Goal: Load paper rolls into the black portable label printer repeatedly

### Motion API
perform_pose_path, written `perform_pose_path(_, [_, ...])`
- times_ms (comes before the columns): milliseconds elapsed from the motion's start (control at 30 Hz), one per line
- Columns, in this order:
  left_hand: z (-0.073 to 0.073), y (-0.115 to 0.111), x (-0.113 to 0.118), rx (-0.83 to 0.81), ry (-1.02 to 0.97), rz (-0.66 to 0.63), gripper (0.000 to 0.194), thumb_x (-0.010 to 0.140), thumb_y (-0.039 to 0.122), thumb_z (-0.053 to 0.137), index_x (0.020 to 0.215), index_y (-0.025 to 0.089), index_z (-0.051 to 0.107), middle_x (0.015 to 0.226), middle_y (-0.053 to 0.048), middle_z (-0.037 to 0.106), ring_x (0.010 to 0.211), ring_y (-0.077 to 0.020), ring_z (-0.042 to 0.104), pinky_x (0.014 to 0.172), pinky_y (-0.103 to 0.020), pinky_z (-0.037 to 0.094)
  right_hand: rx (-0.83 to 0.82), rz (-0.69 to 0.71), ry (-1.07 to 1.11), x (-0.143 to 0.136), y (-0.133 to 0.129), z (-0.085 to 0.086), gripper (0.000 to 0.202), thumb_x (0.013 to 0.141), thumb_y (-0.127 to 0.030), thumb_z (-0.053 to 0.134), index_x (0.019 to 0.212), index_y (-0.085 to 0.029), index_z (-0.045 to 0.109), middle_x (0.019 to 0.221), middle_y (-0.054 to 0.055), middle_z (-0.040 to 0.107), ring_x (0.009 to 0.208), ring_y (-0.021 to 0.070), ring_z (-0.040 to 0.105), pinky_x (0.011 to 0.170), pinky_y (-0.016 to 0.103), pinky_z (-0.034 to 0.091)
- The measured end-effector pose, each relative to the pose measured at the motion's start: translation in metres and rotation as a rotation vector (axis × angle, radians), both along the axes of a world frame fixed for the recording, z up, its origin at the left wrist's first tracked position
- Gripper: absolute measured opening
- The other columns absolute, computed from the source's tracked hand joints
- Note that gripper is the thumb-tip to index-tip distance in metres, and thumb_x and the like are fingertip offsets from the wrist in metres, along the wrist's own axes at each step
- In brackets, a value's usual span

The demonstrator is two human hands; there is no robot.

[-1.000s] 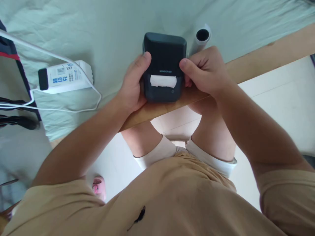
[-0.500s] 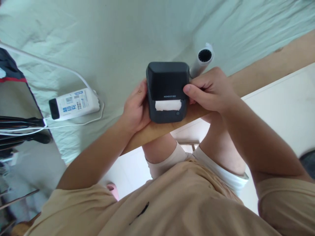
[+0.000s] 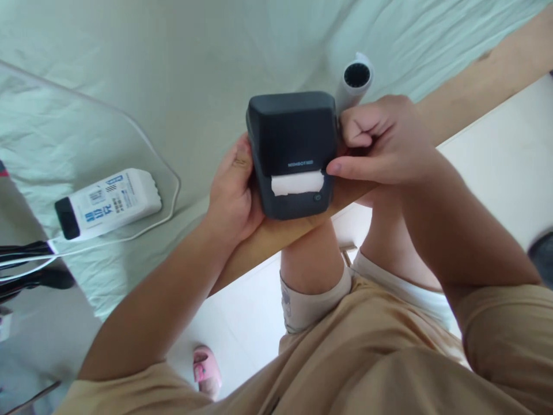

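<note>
A black label printer [image 3: 298,132] is held over the wooden edge of the bed, tilted toward me. White paper [image 3: 297,184] with a ragged edge sticks out of its front slot, and a power button shows below. My left hand [image 3: 235,193] grips the printer's left side, with the fingers behind it hidden. My right hand [image 3: 380,141] is closed at the right side, thumb on the front corner near the paper slot and fingers curled by the casing. Just behind that hand stands a white cylinder [image 3: 345,95] with a dark round top.
A white bottle-shaped power strip or pack with blue print [image 3: 114,202] lies on the green sheet [image 3: 151,52] at left, beside a white cable [image 3: 142,135]. The wooden bed edge [image 3: 484,86] runs diagonally. A pink slipper [image 3: 207,369] is on the floor.
The view has shifted, and the printer appears slightly larger and closer. My right thumb has straightened along the printer's right front edge; both hands stay on the printer.
</note>
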State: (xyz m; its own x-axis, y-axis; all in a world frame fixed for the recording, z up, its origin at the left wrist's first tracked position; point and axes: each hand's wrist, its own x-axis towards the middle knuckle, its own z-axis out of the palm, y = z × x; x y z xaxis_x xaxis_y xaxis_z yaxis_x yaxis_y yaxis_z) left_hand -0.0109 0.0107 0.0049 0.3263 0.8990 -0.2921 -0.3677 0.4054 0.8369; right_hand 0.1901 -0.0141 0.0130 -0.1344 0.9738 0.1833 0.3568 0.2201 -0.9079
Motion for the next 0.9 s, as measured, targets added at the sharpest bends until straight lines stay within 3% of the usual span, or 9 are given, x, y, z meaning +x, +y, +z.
perform_pose_path(133, [0.000, -0.001, 0.001, 0.008, -0.032, 0.015, 0.031, 0.105, 0.035, 0.048, 0.093, 0.022, 0.074, 0.105, -0.005, 0.080, 0.131, -0.0310, 0.065, 0.110, -0.044, 0.057, 0.097, -0.052, 0.042, 0.000, -0.003, -0.005, 0.065, 0.077, -0.063, 0.080, 0.064, -0.024, 0.030, 0.059, -0.003, 0.039, 0.057, 0.0115, 0.031, 0.052, 0.032, 0.027])
perform_pose_path(233, [0.001, -0.002, 0.001, 0.002, -0.081, -0.008, 0.033, 0.106, 0.032, 0.044, 0.096, 0.022, 0.074, 0.108, -0.004, 0.079, 0.126, -0.0274, 0.068, 0.111, -0.042, 0.056, 0.333, -0.085, 0.069, -0.001, -0.001, 0.000, 0.045, 0.086, -0.051, 0.078, 0.073, -0.025, 0.044, 0.057, -0.005, 0.047, 0.053, 0.0089, 0.043, 0.050, 0.030, 0.028])
perform_pose_path(300, [0.002, -0.001, 0.001, -0.032, -0.063, -0.002, 0.035, 0.107, 0.030, 0.042, 0.095, 0.021, 0.073, 0.106, -0.004, 0.079, 0.124, -0.0257, 0.068, 0.112, -0.043, 0.055, 0.444, -0.142, 0.075, -0.004, 0.001, 0.011, 0.035, 0.094, -0.041, 0.072, 0.079, -0.025, 0.045, 0.058, -0.006, 0.051, 0.055, 0.0079, 0.055, 0.047, 0.027, 0.028])
perform_pose_path(400, [0.003, 0.000, 0.001, -0.070, -0.005, 0.008, 0.035, 0.107, 0.030, 0.042, 0.091, 0.021, 0.071, 0.105, -0.005, 0.078, 0.125, -0.0268, 0.068, 0.110, -0.045, 0.056, 0.394, -0.264, 0.006, -0.012, 0.002, 0.031, 0.034, 0.103, -0.034, 0.059, 0.078, -0.026, 0.037, 0.073, -0.004, 0.057, 0.069, 0.0068, 0.067, 0.049, 0.023, 0.036])
perform_pose_path(500, [0.004, 0.001, 0.001, -0.080, 0.002, 0.006, 0.034, 0.106, 0.030, 0.042, 0.089, 0.021, 0.070, 0.108, -0.006, 0.078, 0.128, -0.0277, 0.067, 0.110, -0.045, 0.056, 0.261, -0.338, -0.048, -0.018, -0.002, 0.042, 0.033, 0.103, -0.038, 0.057, 0.080, -0.027, 0.037, 0.087, -0.001, 0.062, 0.082, 0.0110, 0.071, 0.056, 0.026, 0.043])
perform_pose_path(633, [0.004, 0.001, 0.002, -0.071, -0.010, -0.007, 0.037, 0.107, 0.028, 0.038, 0.092, 0.020, 0.070, 0.103, -0.006, 0.078, 0.127, -0.0270, 0.068, 0.110, -0.045, 0.056, 0.247, -0.303, -0.207, -0.018, -0.006, 0.040, 0.020, 0.098, -0.033, 0.062, 0.082, -0.026, 0.052, 0.090, 0.001, 0.068, 0.069, 0.0126, 0.061, 0.060, 0.032, 0.043])
perform_pose_path(767, [0.003, -0.001, 0.001, -0.042, -0.072, -0.003, 0.032, 0.106, 0.030, 0.044, 0.093, 0.017, 0.070, 0.102, -0.007, 0.077, 0.126, -0.0293, 0.068, 0.112, -0.048, 0.055, 0.242, -0.081, -0.685, -0.012, 0.003, 0.040, 0.007, 0.093, -0.032, 0.064, 0.088, -0.028, 0.063, 0.079, 0.000, 0.066, 0.060, 0.0144, 0.051, 0.059, 0.036, 0.030])
perform_pose_path(900, [0.005, 0.000, -0.001, -0.102, -0.052, -0.046, 0.036, 0.107, 0.034, 0.040, 0.094, 0.017, 0.068, 0.105, -0.007, 0.076, 0.130, -0.0293, 0.066, 0.111, -0.048, 0.055, 0.200, 0.072, -0.855, -0.007, 0.014, 0.040, 0.021, 0.081, -0.042, 0.077, 0.094, -0.034, 0.063, 0.062, -0.002, 0.051, 0.051, 0.0161, 0.037, 0.054, 0.035, 0.020])
